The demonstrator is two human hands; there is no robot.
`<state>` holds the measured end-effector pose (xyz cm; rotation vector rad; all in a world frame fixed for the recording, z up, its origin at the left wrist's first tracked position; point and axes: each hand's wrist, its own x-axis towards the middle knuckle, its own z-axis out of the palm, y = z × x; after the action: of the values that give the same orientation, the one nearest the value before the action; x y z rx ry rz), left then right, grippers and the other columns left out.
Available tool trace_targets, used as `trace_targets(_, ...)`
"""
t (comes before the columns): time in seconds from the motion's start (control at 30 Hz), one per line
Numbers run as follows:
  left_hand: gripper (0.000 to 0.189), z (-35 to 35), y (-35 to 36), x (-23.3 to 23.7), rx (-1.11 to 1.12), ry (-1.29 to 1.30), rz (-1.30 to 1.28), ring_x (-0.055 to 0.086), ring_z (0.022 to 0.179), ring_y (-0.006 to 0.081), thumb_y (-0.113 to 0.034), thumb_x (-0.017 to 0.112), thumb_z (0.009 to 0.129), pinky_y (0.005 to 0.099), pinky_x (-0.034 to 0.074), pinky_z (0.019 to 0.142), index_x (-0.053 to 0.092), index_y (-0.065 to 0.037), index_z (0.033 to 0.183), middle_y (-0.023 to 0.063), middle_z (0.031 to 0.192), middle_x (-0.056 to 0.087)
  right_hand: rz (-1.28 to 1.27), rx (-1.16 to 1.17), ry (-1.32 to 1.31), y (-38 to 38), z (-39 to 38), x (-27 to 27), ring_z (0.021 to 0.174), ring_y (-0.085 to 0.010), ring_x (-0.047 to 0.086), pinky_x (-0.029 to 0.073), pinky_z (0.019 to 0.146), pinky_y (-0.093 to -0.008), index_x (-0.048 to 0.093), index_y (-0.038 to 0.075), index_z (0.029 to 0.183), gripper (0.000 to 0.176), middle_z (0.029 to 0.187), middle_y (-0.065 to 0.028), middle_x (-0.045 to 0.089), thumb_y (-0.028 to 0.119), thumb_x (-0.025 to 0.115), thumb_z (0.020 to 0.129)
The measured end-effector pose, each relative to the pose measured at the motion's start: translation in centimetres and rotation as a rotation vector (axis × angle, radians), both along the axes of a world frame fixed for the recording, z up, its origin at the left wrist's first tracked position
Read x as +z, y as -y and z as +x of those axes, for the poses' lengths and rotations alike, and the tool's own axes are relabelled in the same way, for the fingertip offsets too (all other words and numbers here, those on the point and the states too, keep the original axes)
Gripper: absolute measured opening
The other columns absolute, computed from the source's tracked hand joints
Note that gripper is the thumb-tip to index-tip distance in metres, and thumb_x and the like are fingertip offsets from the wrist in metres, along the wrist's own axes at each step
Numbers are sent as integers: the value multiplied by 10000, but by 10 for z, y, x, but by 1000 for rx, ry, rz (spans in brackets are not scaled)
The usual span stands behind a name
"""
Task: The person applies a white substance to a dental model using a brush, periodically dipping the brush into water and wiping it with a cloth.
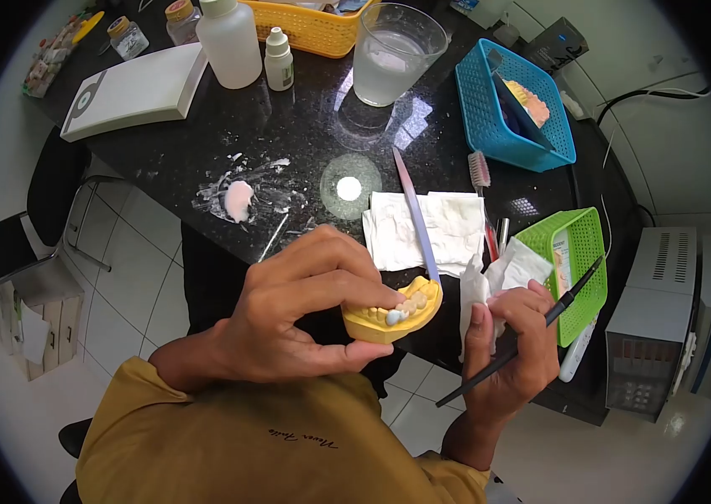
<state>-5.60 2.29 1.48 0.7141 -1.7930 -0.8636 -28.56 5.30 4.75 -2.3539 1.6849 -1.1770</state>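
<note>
My left hand grips a yellow dental cast with a row of teeth, its thumb underneath and fingers over the top; one tooth near my fingertip looks bluish-white. My right hand holds a thin dark brush together with a crumpled white tissue, just right of the cast. Both hands hover in front of the black table's near edge.
On the table lie a folded white tissue with a long spatula across it, a toothbrush, a small glass dish, a pink blob, a glass of water, bottles, a pad, and blue, green and yellow baskets.
</note>
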Motion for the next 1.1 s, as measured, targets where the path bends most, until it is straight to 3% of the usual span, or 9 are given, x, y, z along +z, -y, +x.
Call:
trace_targets(0.03,371,-1,-1,0,1,2,3,620,864,231,-125,882,644,335,517,744,719,-15,958,93,889,653,-58,24,51,1,3,-1,690,-249,631,482,881,-446,655,58,897,179,739,-61,639,2,742,752)
trace_targets(0.2,369,-9,-4,-1,-10,2,26,625,824,220,-130,881,646,313,492,693,727,-8,959,100,877,649,-76,110,180,-9,14,-3,722,-209,640,477,882,-441,690,93,978,207,759,-27,636,87,760,783)
trace_targets(0.5,356,-15,-6,-1,-4,14,16,626,820,222,-130,887,639,316,498,695,726,-4,930,100,875,645,11,178,55,-14,13,-3,787,-187,615,434,923,-442,726,201,1077,354,812,14,575,120,788,738)
trace_targets(0.83,382,-14,-6,-1,-13,-2,36,613,813,239,-98,858,651,333,490,702,707,-22,994,99,907,628,-22,158,-69,-14,19,-2,798,-170,600,414,934,-455,728,218,1069,350,815,12,555,148,788,731)
trace_targets(0.93,353,-13,-5,-3,7,11,34,634,850,236,-107,884,641,332,515,730,715,-5,933,98,885,653,-17,162,-38,-12,20,-1,793,-192,605,418,941,-449,726,191,1045,290,810,-6,569,127,764,765)
trace_targets(1.03,382,-9,-5,-5,1,-23,53,639,915,252,-73,872,643,373,536,837,708,1,980,104,915,665,-179,-31,95,3,10,0,782,-245,610,442,932,-470,696,47,1003,155,849,-72,609,77,679,852)
trace_targets(1.1,375,-7,-5,-7,0,-38,45,636,923,253,-76,870,653,387,543,857,705,3,980,106,920,663,-228,-223,3,20,2,8,836,-288,625,461,929,-465,659,-10,1046,197,922,-149,650,148,626,933)
